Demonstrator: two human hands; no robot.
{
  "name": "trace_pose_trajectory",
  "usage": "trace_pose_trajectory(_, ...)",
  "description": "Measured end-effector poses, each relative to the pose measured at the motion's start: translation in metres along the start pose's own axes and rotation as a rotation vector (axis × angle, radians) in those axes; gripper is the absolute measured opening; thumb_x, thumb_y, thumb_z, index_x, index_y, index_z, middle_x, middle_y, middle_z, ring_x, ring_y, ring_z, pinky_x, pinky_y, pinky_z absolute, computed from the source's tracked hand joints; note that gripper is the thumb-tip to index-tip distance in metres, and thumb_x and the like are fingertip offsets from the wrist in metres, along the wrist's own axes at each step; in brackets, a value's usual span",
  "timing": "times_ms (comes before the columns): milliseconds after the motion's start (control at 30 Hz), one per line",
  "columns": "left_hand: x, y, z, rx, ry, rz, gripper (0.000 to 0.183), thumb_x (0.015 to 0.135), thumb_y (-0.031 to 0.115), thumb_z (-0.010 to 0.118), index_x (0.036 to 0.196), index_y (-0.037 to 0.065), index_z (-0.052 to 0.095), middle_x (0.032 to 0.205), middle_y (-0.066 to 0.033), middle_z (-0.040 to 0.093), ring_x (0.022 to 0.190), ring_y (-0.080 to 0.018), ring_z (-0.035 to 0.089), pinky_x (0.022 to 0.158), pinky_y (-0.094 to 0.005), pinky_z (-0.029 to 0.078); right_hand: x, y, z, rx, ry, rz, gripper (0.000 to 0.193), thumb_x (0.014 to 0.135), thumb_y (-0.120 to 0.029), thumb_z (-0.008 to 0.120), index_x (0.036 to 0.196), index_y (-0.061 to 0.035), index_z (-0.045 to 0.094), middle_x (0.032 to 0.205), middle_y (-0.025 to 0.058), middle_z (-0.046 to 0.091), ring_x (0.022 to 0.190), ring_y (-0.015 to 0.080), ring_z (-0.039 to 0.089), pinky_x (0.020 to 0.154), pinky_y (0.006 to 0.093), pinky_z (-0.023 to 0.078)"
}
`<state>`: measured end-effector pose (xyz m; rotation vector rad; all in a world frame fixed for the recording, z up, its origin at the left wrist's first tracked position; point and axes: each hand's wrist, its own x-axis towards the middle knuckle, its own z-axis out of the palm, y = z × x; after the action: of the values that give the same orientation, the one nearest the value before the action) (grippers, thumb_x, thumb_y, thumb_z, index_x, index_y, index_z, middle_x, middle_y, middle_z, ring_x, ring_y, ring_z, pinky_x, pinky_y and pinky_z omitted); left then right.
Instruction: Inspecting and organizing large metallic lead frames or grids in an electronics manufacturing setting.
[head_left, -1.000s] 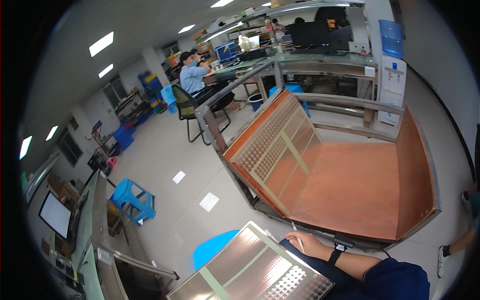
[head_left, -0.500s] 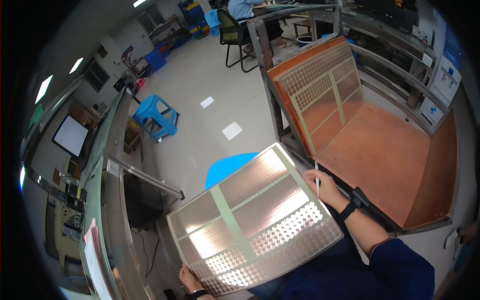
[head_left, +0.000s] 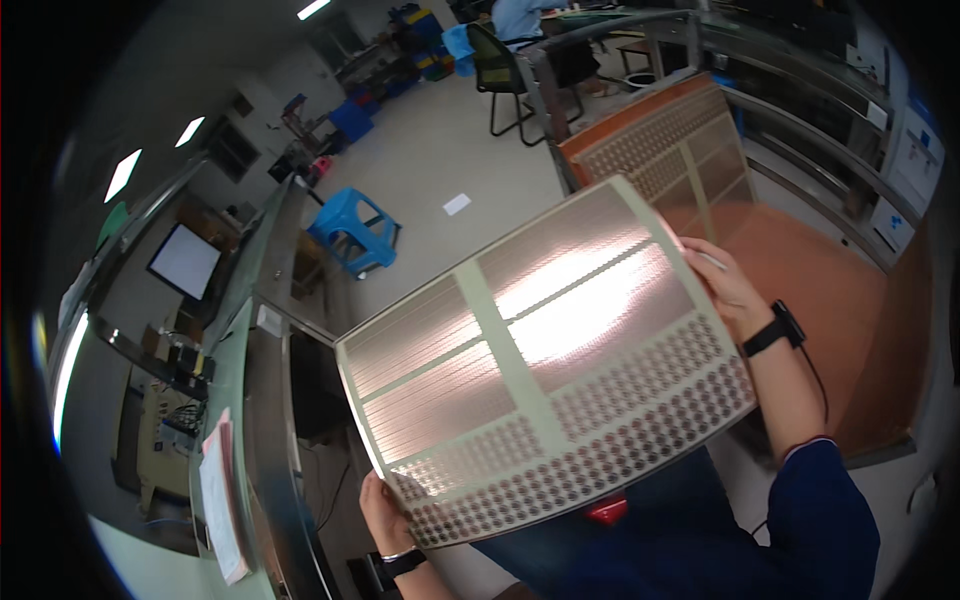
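Note:
A large, thin circuit board panel point(head_left: 520, 370) is tilted in front of me, slightly bowed. It is copper-coloured with pale green bands and rows of round dots along its near part, and bright glare lies across its middle. My left hand point(head_left: 383, 515) grips its lower left corner, fingers partly hidden behind it. My right hand point(head_left: 728, 285) holds its right edge, with a thin white pen-like stick point(head_left: 710, 260) also between the fingers. Beyond the right hand, similar panels point(head_left: 660, 150) lean upright in a metal-framed rack with a copper-coloured base board point(head_left: 800, 270).
A blue plastic stool point(head_left: 355, 232) stands on the floor ahead left. Along the left runs a glass-topped bench point(head_left: 235, 370) with a monitor point(head_left: 185, 262) and pink and white papers point(head_left: 222, 500). A person point(head_left: 520, 20) sits near a black chair point(head_left: 497, 75) at the back.
The panel has been raised and tipped more toward me, its glare shifting to the middle. Both hands moved up with it, keeping hold, and my view turned somewhat left.

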<state>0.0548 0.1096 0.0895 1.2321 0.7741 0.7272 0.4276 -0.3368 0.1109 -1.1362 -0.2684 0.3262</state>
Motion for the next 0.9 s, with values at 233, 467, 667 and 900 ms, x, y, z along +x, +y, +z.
trace_pose_trajectory(233,-0.01,0.021,0.028,-0.127,-0.033,0.052,0.021,0.095,0.016,0.05,0.106,0.0,0.058,0.097,-0.0064,0.063,0.089,-0.013,0.059,0.079,-0.0259,0.048,-0.014,-0.025,-0.023,-0.066,0.018,-0.082,0.027,0.093,-0.018,0.054,0.115,-0.0019,0.055,0.1,0.004,0.062,0.088,0.0087,0.059,0.073,0.021,0.048)
trace_pose_trajectory(467,-0.007,0.04,0.042,-0.221,-0.1,0.327,0.016,0.094,0.012,0.052,0.107,0.004,0.054,0.104,-0.005,0.061,0.093,-0.012,0.057,0.082,-0.0275,0.047,0.002,-0.041,-0.029,-0.125,0.107,-0.312,0.028,0.094,-0.026,0.054,0.116,-0.0094,0.055,0.1,-0.0014,0.062,0.091,0.0065,0.057,0.074,0.0222,0.046)
trace_pose_trajectory(667,0.052,-0.01,0.018,-0.315,-0.445,0.724,0.021,0.088,0.005,0.056,0.108,0.006,0.053,0.119,-0.0095,0.053,0.107,-0.018,0.052,0.099,-0.033,0.04,0.007,-0.035,-0.027,0.265,-0.014,-0.63,0.036,0.096,-0.03,0.045,0.124,-0.0085,0.05,0.122,0.0059,0.054,0.117,0.0155,0.047,0.102,0.0348,0.038)
trace_pose_trajectory(900,-0.026,0.023,0.112,-0.535,-0.269,0.005,0.059,0.09,0.003,0.051,0.142,0.006,0.022,0.132,-0.0143,0.046,0.107,-0.0222,0.057,0.086,-0.0339,0.053,-0.007,0.0,0.004,0.129,-0.014,-0.664,0.043,0.097,-0.033,0.038,0.128,-0.0049,0.046,0.13,0.0097,0.049,0.12,0.0211,0.046,0.106,0.0401,0.035)
